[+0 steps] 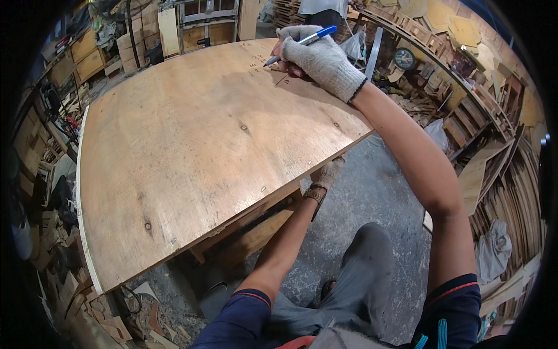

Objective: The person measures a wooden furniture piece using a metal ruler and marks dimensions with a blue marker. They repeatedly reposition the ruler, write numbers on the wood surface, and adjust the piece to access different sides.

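Plywood (192, 151) lies beneath the right hand (318, 59), its fingers clamped on a pen (319, 35), apparently marking, next needing steady strokes; the left hand (330, 173) below them hides its fingers' state.

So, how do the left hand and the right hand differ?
The right hand grips a blue-capped marker over the plywood board; the left hand is partly hidden by its edge. The left wears a dark wristband; the right shows none. Both wear knitted gloves.
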Available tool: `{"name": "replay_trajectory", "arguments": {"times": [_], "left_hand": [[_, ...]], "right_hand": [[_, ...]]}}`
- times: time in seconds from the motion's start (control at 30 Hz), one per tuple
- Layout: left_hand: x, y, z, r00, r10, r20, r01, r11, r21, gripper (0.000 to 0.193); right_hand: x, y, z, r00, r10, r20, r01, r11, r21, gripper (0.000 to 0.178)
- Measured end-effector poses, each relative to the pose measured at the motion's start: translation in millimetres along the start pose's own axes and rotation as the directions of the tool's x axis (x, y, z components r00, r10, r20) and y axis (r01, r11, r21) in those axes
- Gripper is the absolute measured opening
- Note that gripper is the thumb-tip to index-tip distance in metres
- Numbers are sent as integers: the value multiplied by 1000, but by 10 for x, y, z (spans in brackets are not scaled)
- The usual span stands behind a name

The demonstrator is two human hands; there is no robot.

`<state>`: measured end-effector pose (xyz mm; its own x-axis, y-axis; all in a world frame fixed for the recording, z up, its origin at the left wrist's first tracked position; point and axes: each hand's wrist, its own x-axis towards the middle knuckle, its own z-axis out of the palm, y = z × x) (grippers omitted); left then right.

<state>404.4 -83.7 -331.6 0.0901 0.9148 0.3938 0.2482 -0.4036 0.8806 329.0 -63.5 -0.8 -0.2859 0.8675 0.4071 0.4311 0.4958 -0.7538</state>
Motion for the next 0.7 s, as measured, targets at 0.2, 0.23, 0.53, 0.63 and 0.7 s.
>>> {"name": "replay_trajectory", "arguments": {"times": [0.2, 0.23, 0.53, 0.63, 0.7], "left_hand": [[126, -113, 51, 1000, -30, 4, 30, 996, 79, 53], [122, -108, 51, 999, -38, 12, 37, 997, 72, 53], [132, -49, 43, 999, -33, 4, 33, 999, 38, 53], [122, -29, 0, 1000, -10, -16, 11, 998, 62, 53], [119, 9, -42, 999, -38, 22, 37, 998, 46, 52]], "right_hand": [[94, -13, 48, 999, -34, -31, 30, 994, -108, 19], [88, -10, 46, 999, -33, -31, 29, 992, -121, 19], [79, -76, -7, 1000, -11, 6, 12, 982, -186, 21], [78, -66, 4, 1000, -19, -4, 18, 986, -167, 21], [82, -47, 6, 999, 2, -36, -5, 995, -100, 22]]}}
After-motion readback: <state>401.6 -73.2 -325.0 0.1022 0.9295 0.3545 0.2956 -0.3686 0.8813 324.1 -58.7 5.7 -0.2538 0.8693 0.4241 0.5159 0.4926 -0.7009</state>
